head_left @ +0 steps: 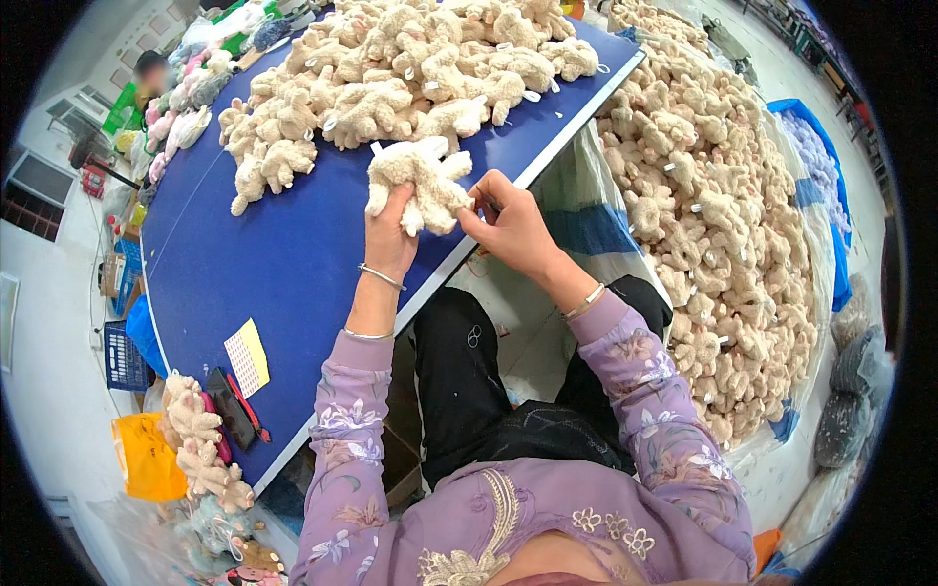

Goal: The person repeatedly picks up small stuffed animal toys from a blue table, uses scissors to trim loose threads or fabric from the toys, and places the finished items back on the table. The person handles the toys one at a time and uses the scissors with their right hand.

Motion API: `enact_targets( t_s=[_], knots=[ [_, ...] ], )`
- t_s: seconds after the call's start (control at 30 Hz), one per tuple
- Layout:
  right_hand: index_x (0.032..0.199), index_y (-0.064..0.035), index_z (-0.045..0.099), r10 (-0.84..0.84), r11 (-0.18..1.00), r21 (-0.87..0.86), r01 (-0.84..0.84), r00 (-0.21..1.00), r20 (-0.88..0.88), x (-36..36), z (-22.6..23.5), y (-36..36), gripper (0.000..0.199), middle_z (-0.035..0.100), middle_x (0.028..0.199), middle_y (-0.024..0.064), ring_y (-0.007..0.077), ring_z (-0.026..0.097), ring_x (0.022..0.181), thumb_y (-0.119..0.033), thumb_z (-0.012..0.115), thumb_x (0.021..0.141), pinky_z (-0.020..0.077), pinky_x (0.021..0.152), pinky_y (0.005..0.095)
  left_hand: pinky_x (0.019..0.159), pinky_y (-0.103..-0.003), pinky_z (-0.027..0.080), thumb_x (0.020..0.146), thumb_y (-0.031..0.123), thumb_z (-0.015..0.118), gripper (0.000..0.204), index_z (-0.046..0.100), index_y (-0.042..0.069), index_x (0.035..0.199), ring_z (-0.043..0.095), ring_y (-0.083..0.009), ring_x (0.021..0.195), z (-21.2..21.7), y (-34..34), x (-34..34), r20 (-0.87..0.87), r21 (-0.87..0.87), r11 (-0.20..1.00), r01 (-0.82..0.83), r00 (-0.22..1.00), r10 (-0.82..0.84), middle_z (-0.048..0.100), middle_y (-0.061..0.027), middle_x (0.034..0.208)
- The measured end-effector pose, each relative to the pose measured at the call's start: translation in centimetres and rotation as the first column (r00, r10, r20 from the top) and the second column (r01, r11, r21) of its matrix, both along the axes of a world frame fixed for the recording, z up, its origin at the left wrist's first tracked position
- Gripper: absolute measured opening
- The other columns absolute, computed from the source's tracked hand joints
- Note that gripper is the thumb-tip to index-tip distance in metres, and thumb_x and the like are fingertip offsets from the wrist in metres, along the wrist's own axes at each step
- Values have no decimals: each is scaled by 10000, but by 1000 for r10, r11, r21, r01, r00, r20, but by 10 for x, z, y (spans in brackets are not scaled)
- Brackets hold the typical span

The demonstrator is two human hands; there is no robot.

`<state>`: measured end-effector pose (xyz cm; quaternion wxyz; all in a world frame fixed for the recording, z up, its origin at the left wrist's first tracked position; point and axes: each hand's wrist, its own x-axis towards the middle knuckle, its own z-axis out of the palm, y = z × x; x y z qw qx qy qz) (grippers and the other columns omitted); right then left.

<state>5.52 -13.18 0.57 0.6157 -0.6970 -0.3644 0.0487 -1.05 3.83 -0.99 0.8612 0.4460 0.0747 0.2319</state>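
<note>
Holding one cream plush toy (418,183) above the near edge of the blue table (264,264), both hands are seen clamped on it: the left hand (391,234) is wrapped around its lower body from beneath, the right hand (508,227) is pinched on its right side with fingertips closed on the pile fabric

Handling, as judged: the toy is best kept steady by the left-hand grip while the finer pinching is done by the right; the limbs should be kept out from under the fingers, so that the part being worked stays in view

Item: small stuffed animal, fluffy curly pile, pale cream, stubby limbs spread outward, a white tag showing at the top

Nearby stock: heap of like toys (391,78) piled on the far part of the table; larger mass of the same toys (723,234) held in an open sack at the right; checked yellow paper slip (247,356) and dark phone (231,408) laid near the left table edge
</note>
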Motion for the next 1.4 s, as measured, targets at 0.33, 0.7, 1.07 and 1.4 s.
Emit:
enact_targets(
  t_s=[0.33, 0.7, 1.07, 1.4],
  knots=[
    [1067, 5, 579, 212, 960, 268, -84, 844, -493, 28, 4, -17, 307, 576, 780, 5, 11, 362, 495, -274, 546, 942, 320, 446, 192, 904, -338, 486, 872, 56, 475, 358, 499, -6, 1223, 590, -207, 1045, -1, -6, -1, -7, 93, 991, 98, 995, -98, 593, -104, 1134],
    [909, -5, 667, 79, 988, 156, -11, 898, -433, 35, -4, -17, 270, 608, 717, -16, 34, 486, 583, -269, 613, 910, 382, 517, 209, 847, -298, 509, 872, 28, 522, 319, 511, -13, 1189, 597, -160, 997, -3, -10, -2, -23, 237, 967, 92, 996, -89, 586, -88, 1116],
    [985, 12, 634, -30, 999, 17, 29, 998, 51, 25, -9, -10, 197, 635, 801, 62, 134, 576, 716, -150, 634, 873, 471, 691, 256, 766, -292, 527, 942, 120, 552, 283, 536, -11, 1193, 629, -159, 928, -11, -2, 4, -83, 55, 994, 90, 993, -85, 617, -81, 1082],
    [1025, -40, 632, 180, 925, 378, 43, 827, -533, 58, 12, -43, 275, 625, 813, 33, 57, 415, 504, -279, 624, 890, 351, 468, 226, 602, -184, 468, 955, 314, 555, 441, 421, 28, 1264, 621, -97, 810, -10, -4, 6, -36, 369, 923, 106, 994, -100, 604, -85, 1097]
  ],
)
